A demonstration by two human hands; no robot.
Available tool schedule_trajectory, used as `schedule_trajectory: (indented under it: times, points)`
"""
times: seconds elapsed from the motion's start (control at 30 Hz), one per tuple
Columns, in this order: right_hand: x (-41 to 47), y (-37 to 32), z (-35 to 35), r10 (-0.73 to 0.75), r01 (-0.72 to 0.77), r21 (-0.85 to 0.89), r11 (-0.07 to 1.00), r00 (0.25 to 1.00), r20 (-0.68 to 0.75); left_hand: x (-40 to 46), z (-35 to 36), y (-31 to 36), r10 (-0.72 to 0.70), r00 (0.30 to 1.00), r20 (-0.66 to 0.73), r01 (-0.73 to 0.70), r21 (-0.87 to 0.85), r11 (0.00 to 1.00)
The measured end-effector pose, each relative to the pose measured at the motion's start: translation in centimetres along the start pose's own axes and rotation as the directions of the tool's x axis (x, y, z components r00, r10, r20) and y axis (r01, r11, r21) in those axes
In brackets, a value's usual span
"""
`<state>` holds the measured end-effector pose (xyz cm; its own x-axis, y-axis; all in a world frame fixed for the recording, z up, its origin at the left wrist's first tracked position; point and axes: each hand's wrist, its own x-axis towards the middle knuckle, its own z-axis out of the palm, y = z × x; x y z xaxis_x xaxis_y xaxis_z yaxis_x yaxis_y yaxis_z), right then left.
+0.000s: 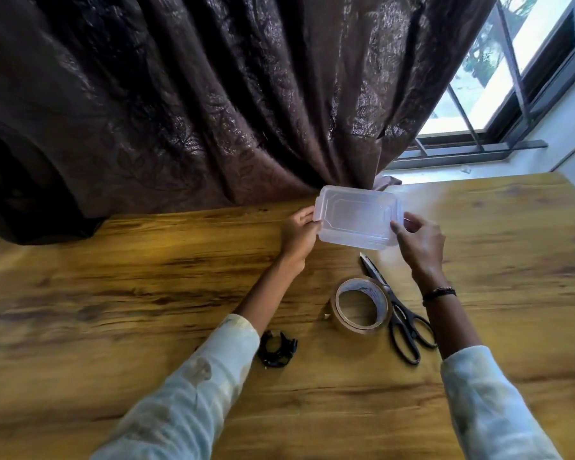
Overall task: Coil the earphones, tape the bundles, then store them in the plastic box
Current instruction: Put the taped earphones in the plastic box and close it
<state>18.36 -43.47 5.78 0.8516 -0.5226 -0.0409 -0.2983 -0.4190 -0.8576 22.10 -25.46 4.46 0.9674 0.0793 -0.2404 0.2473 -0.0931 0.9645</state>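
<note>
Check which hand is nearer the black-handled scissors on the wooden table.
Right. The right hand grips the clear plastic box's right edge, just above the black-handled scissors' blade tip. The left hand holds the box's left edge, farther away.

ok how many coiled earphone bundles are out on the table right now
1: a black coiled earphone bundle on the wooden table, beside the left sleeve. More could be hidden under that sleeve.
</note>
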Motion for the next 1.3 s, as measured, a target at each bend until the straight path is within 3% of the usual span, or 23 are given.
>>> schedule_trajectory:
  times: [0.27, 0.5, 0.7, 0.87, 1.3]
  points:
    - [-9.4, -3.4, 0.1, -0.156, 0.145, 0.101, 0.984, 0.981, 0.116, -9.7, -10.2, 1.8, 0.005, 0.998, -0.06, -0.014, -0.163, 0.987]
    - [-20.1, -2.9, 0.7, -0.181, 0.136, 0.173, 0.976, 0.942, 0.283, -21.2, -17.6, -0.6, -0.162, 0.973, -0.162, 0.122, -0.231, 0.965]
    - [-27.7, 1.0, -0.4, -0.053, 0.006, 0.13, 0.992, 0.931, 0.36, -28.2, -20.4, -4.8, -0.298, 0.944, -0.144, 0.253, -0.265, 0.931]
    - [-31.8, 4.5, -1.5, 0.038, -0.058, 0.049, 0.997, 0.943, 0.332, -31.2, -20.4, -8.5, -0.41, 0.908, -0.085, 0.379, -0.254, 0.89]
    - [-30.2, 5.2, 0.9, 0.057, -0.094, 0.086, 0.992, 0.932, 0.359, -28.7, -20.0, -11.2, -0.279, 0.95, -0.14, 0.264, -0.116, 0.957]
